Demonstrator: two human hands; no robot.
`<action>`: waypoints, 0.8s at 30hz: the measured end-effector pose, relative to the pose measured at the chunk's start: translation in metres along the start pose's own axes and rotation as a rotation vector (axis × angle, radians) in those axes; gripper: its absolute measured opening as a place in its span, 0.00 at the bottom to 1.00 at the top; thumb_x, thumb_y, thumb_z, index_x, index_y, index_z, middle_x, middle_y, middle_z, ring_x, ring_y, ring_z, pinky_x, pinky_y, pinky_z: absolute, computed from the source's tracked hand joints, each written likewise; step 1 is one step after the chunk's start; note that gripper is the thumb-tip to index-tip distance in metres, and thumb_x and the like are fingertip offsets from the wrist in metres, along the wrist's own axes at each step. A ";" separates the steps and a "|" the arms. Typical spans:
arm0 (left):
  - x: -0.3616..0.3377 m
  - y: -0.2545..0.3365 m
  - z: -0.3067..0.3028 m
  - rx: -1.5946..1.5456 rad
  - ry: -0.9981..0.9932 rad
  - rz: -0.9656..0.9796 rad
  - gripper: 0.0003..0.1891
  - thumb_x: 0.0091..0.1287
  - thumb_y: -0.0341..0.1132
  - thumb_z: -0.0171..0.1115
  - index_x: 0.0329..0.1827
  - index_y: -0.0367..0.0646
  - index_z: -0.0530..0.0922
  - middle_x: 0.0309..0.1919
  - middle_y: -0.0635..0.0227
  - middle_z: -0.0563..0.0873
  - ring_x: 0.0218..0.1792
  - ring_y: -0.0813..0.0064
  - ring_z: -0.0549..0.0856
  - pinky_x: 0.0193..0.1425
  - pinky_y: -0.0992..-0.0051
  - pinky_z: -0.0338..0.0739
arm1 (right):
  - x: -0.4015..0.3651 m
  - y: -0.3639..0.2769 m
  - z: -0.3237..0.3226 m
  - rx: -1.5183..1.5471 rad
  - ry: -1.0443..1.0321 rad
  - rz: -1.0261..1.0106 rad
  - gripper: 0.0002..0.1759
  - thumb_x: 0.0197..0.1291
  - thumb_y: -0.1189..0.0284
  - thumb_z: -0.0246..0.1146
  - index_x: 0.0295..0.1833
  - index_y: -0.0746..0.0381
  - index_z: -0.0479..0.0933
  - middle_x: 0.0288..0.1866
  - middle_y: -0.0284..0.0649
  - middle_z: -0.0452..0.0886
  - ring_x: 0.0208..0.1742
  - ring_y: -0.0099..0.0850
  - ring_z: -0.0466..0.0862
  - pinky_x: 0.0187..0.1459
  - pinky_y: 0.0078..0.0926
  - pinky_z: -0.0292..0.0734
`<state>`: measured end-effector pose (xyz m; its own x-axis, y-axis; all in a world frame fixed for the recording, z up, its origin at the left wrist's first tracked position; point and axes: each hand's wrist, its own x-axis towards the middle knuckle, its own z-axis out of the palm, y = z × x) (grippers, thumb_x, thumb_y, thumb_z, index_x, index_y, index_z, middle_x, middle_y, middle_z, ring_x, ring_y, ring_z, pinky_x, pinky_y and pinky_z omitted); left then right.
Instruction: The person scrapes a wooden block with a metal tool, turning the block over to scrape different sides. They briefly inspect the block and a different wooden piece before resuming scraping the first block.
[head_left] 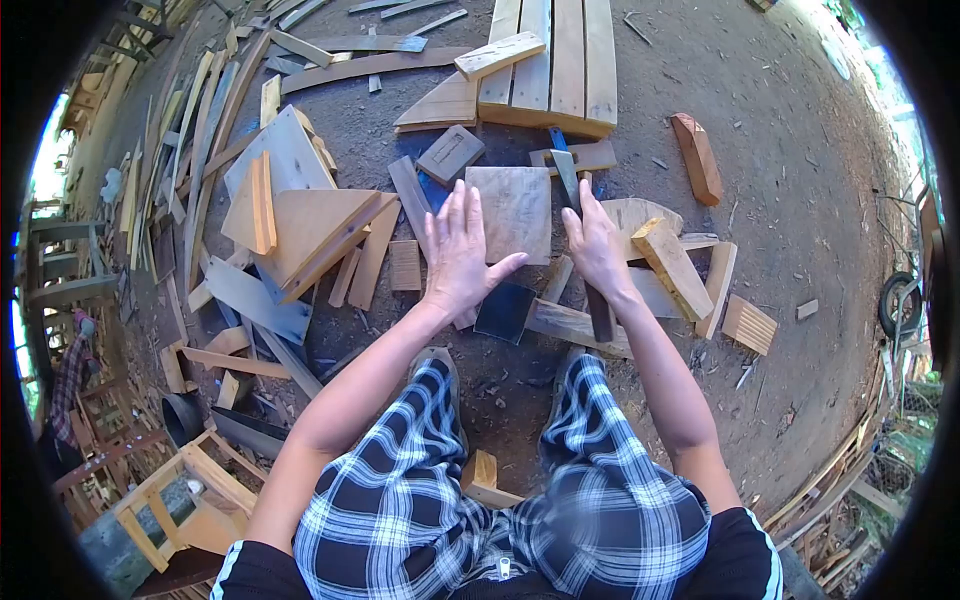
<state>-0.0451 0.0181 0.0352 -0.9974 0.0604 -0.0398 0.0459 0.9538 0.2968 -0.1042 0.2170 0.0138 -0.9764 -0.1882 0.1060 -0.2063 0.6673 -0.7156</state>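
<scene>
The board (515, 212) is seen lying flat on the ground in the middle of the scene, just far of the knees. No cut, notch or mark can be made out on it, so the work on it is judged barely begun, with all the shaping left to be done. The left hand (455, 258) is laid flat over the board's left edge, fingers spread wide. The right hand (597, 245) is closed around a tool (566, 175), whose flat blade is set at the board's right edge. One board, one tool and two hands are counted. One dark tile (503, 311) is seen near of the board, one slatted panel (560, 60) far, and one reddish block (697, 157) to the right. The offcuts scattered on the left are too many to be counted.
</scene>
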 end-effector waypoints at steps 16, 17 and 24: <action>-0.004 0.009 0.009 0.313 0.107 0.392 0.24 0.61 0.34 0.62 0.60 0.33 0.75 0.61 0.45 0.76 0.61 0.50 0.78 0.60 0.66 0.79 | -0.033 -0.057 -0.043 -0.543 -0.492 -0.120 0.34 0.60 0.77 0.52 0.74 0.63 0.56 0.40 0.57 0.79 0.38 0.51 0.86 0.38 0.43 0.84; -0.004 0.009 0.010 0.342 0.105 0.402 0.23 0.62 0.34 0.61 0.60 0.33 0.75 0.61 0.45 0.76 0.61 0.50 0.78 0.60 0.66 0.79 | -0.023 -0.057 -0.035 -0.540 -0.490 -0.120 0.34 0.60 0.77 0.52 0.74 0.63 0.56 0.40 0.57 0.79 0.38 0.51 0.86 0.38 0.43 0.84; -0.003 0.007 0.006 0.240 0.065 0.389 0.23 0.61 0.34 0.61 0.59 0.34 0.76 0.59 0.51 0.77 0.60 0.53 0.79 0.59 0.67 0.80 | -0.007 -0.051 -0.009 -0.491 -0.327 -0.140 0.32 0.60 0.75 0.53 0.72 0.61 0.62 0.35 0.57 0.82 0.32 0.51 0.86 0.34 0.47 0.83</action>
<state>-0.0418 0.0266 0.0320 -0.9046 0.4161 0.0926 0.4215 0.9056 0.0481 -0.0876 0.1910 0.0557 -0.8838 -0.4577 -0.0973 -0.4125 0.8603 -0.2994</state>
